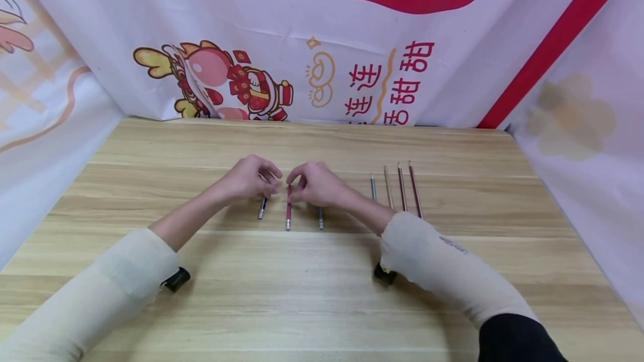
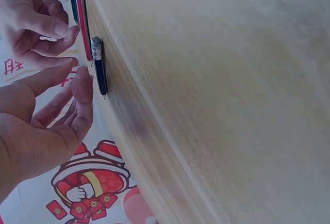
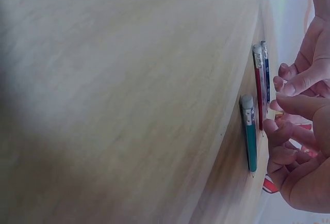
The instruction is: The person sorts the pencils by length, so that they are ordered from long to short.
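Note:
In the head view my left hand [image 1: 251, 177] hovers over a short dark blue pencil [image 1: 263, 208], fingers loosely bent with nothing between them. Its far part is hidden under the hand. Beside it lies a red pencil [image 1: 288, 214], eraser end toward me, and the thumb and forefinger of my right hand [image 1: 319, 185] are right at its far end, spread apart. A green pencil [image 3: 250, 141] rests on the table, partly covered by the right hand in the head view. The left wrist view shows the dark blue pencil [image 2: 99, 66] just beyond the left fingertips.
Further right on the wooden table [image 1: 302, 295] lie a short teal pencil [image 1: 373, 187], a gold pencil [image 1: 388, 186] and two dark red pencils [image 1: 415, 191], side by side, the right forearm crossing near their close ends. A printed white cloth [image 1: 282, 21] hangs behind the table.

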Action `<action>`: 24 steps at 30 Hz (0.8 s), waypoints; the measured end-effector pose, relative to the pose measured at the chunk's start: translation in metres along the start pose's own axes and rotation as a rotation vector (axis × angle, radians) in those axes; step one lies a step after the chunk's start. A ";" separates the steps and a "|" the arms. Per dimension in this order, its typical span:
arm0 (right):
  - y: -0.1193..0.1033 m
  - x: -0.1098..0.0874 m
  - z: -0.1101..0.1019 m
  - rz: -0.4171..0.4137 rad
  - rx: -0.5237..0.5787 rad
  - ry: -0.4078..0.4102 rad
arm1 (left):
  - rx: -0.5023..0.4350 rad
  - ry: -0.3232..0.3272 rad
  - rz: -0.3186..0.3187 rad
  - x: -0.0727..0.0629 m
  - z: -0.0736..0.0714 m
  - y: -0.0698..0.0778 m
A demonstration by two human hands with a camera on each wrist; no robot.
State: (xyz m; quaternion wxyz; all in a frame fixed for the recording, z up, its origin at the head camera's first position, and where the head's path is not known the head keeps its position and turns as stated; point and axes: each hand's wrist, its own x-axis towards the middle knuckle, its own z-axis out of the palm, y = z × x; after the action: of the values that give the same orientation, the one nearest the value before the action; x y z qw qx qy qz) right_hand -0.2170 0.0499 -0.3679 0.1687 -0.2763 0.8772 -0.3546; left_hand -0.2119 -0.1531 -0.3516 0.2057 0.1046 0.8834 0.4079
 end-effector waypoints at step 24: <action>-0.004 0.006 0.010 0.005 -0.151 0.009 | -0.104 -0.073 -0.034 0.001 0.005 0.000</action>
State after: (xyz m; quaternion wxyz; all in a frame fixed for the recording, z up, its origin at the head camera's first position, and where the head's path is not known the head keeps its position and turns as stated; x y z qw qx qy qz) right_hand -0.2155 0.0382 -0.3721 0.1442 -0.2843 0.9029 -0.2882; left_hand -0.2107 -0.1494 -0.3545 0.2500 0.0934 0.8545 0.4456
